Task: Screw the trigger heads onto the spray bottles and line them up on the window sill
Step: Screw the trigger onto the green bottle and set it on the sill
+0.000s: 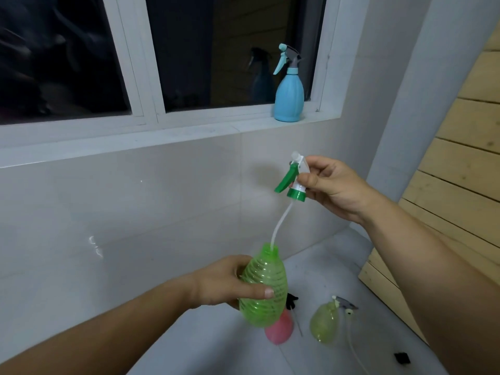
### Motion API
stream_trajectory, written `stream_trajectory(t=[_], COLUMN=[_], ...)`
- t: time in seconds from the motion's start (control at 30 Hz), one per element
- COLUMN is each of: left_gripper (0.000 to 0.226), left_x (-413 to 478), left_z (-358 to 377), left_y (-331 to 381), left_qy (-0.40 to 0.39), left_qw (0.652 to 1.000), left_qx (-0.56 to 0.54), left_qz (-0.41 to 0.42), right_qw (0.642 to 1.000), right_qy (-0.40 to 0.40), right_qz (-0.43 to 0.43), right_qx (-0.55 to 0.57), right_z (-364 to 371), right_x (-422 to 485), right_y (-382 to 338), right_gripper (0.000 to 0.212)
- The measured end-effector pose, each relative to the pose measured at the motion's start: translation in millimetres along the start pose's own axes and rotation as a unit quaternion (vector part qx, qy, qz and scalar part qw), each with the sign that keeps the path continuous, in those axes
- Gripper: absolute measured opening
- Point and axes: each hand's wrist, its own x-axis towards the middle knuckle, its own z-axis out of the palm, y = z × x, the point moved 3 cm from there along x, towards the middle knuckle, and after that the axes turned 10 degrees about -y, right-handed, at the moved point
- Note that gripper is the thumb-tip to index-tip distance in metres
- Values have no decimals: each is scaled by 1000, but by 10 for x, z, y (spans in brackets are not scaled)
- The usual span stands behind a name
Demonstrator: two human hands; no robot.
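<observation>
My left hand grips a ribbed, clear green bottle, held upright with its neck bare. My right hand pinches a green and white trigger head above it. The head's white dip tube curves down, and its tip is inside the bottle's neck. The green collar hangs well above the neck, not touching it. A blue spray bottle with its trigger head on stands on the window sill at the right end.
On the white floor below lie a pink bottle, a black trigger head beside it, a yellow-green bottle with a grey trigger head and long tube, and a small black piece. Wooden slats rise at the right.
</observation>
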Motion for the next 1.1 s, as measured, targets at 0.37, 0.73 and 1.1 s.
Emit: stream_trajectory(t=[0.37, 0.73, 1.1], left_gripper=[56, 45, 30], left_x=[-23, -68, -95], left_z=[-72, -96, -95], left_y=[219, 226, 290], left_qy=[26, 18, 2], left_qw=[998, 999, 1000], left_qx=[-30, -25, -20], left_qz=[41, 38, 18], right_qw=[993, 978, 973], right_qy=[-98, -153, -166], right_qz=[65, 106, 112], right_qx=[30, 98, 114], right_z=[201, 270, 276], right_x=[22, 13, 31], right_y=[375, 442, 468], right_gripper=[40, 29, 35])
